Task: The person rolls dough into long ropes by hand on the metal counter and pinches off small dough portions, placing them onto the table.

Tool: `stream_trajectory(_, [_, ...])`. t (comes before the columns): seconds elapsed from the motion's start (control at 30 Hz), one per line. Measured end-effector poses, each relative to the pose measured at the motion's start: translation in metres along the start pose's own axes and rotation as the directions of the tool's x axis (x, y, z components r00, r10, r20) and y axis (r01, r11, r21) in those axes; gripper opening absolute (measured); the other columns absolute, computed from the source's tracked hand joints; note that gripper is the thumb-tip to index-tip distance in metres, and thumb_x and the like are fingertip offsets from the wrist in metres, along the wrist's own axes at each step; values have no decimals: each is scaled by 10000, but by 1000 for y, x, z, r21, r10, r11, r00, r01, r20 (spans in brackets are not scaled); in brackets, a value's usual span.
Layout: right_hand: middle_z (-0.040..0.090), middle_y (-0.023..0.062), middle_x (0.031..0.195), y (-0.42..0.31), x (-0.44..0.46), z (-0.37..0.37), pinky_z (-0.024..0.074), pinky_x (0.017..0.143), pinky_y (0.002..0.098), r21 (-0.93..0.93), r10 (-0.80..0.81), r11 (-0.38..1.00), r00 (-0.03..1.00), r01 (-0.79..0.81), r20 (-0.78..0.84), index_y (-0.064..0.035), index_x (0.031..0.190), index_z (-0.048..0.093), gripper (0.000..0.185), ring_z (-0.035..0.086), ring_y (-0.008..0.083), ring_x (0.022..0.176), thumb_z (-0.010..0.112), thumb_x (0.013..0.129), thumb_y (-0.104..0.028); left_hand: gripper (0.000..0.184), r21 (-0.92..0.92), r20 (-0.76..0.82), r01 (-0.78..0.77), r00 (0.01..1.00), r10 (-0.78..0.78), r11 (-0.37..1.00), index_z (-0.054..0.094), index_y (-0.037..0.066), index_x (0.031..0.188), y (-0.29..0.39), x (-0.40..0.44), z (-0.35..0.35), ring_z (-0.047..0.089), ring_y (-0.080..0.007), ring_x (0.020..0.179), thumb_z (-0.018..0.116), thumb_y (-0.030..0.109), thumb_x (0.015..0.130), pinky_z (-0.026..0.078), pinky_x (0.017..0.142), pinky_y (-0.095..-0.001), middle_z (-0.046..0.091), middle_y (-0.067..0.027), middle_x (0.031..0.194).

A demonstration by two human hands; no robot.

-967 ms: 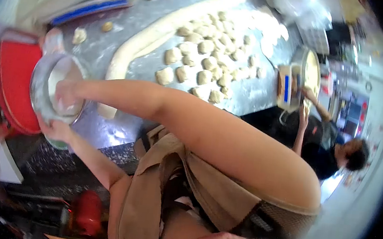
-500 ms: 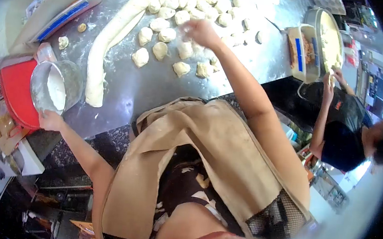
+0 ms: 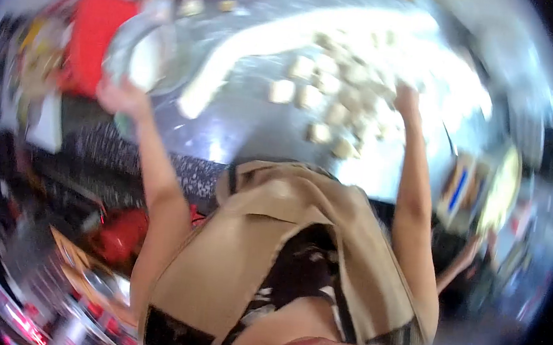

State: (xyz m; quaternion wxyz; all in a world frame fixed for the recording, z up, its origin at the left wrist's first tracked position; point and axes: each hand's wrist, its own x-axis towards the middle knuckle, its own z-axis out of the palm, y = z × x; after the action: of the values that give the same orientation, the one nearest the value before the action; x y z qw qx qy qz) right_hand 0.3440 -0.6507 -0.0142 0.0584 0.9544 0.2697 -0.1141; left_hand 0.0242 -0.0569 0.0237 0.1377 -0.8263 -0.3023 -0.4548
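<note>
My left hand is at the near rim of a round metal bowl, fingers closed on its edge. White flour shows inside the bowl. Farther right, my right hand reaches over the right side of a cluster of small dough pieces. Motion and strong glare smear its fingers, so their pose is hidden. A long thick roll of dough curves across the steel table behind and to the left of the pieces.
A red container stands beside the bowl on the left. At the right are a box with a blue stripe and a large round pan of pale contents. Another person's hands are near that pan.
The whole view has turned and blurred. My right hand has moved rightward over the dough pieces. My left hand stays at the bowl's rim.
</note>
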Motion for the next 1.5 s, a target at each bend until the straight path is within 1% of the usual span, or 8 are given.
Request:
stream_trajectory(0.1, [671, 179, 1070, -116, 29, -39, 554, 787, 358, 879, 144, 477, 987, -1, -77, -16, 1140, 636, 356, 672, 274, 946, 475, 825, 21, 400, 6, 51, 280, 959, -280, 960, 553, 71, 1149, -28, 4, 15, 444, -403, 1172, 586, 21, 753, 338, 988, -529, 488, -244, 1220])
stream_trajectory(0.3, [652, 188, 1082, -454, 78, -134, 529, 828, 399, 491, -660, 247, 516, 836, -546, -1, 1062, 644, 364, 636, 350, 983, 582, 708, 56, 460, -107, 234, 571, 810, -538, 814, 554, 57, 1184, -9, 7, -1, 370, -413, 1229, 534, -82, 746, 291, 1030, -523, 431, -249, 1284])
stream_trajectory(0.63, [704, 139, 999, -586, 138, -63, 528, 789, 405, 425, -809, 575, 405, 699, 427, -95, 1059, 715, 304, 673, 270, 914, 617, 781, -165, 385, -99, 158, 610, 790, -593, 786, 581, 27, 1129, 7, 7, 3, 469, -376, 1122, 500, -71, 766, 381, 958, -469, 526, -224, 1161])
stream_trajectory(0.8, [691, 75, 813, -437, 102, -165, 507, 691, 343, 921, -748, 172, 654, 350, -109, -55, 1036, 697, 285, 626, 175, 736, 631, 769, -130, 184, -127, 29, 408, 913, -407, 904, 614, -22, 999, -12, -6, 32, 573, -376, 935, 531, 73, 864, 457, 816, -462, 615, -220, 1002])
stream_trajectory(1.13, [687, 176, 813, -113, 51, -63, 517, 766, 446, 519, 149, 853, 925, 59, -350, -57, 882, 715, 202, 659, 366, 811, 613, 728, -138, 192, -36, -14, 129, 992, -129, 991, 609, 27, 1003, 10, 17, 16, 549, -359, 996, 624, 128, 841, 417, 845, -506, 601, -152, 1052])
stream_trajectory(1.33, [711, 154, 910, 54, -66, -40, 547, 784, 384, -60, 386, 922, 922, -384, 27, -7, 1008, 709, 312, 686, 269, 817, 714, 733, -154, 263, -269, -27, -115, 993, 111, 956, 571, 21, 1102, 79, 9, -50, 486, -375, 1118, 611, 133, 867, 378, 942, -513, 531, -204, 1169])
stream_trajectory(1.4, [718, 136, 903, 75, -109, 7, 562, 725, 363, 779, 274, 594, 961, -200, 37, -5, 1048, 695, 314, 693, 235, 798, 689, 761, -135, 258, -316, 55, -126, 987, 151, 940, 575, 29, 1103, 101, -13, -62, 467, -368, 1144, 608, 131, 868, 359, 959, -521, 508, -208, 1210])
stream_trajectory(1.5, [706, 164, 907, 4, -161, -5, 553, 716, 345, 584, 235, 770, 965, -257, 114, -19, 1014, 710, 277, 687, 245, 789, 653, 758, -111, 269, -451, 183, -51, 972, 148, 891, 572, 34, 1116, 141, -45, -70, 446, -366, 1183, 605, 110, 860, 325, 986, -531, 489, -196, 1243])
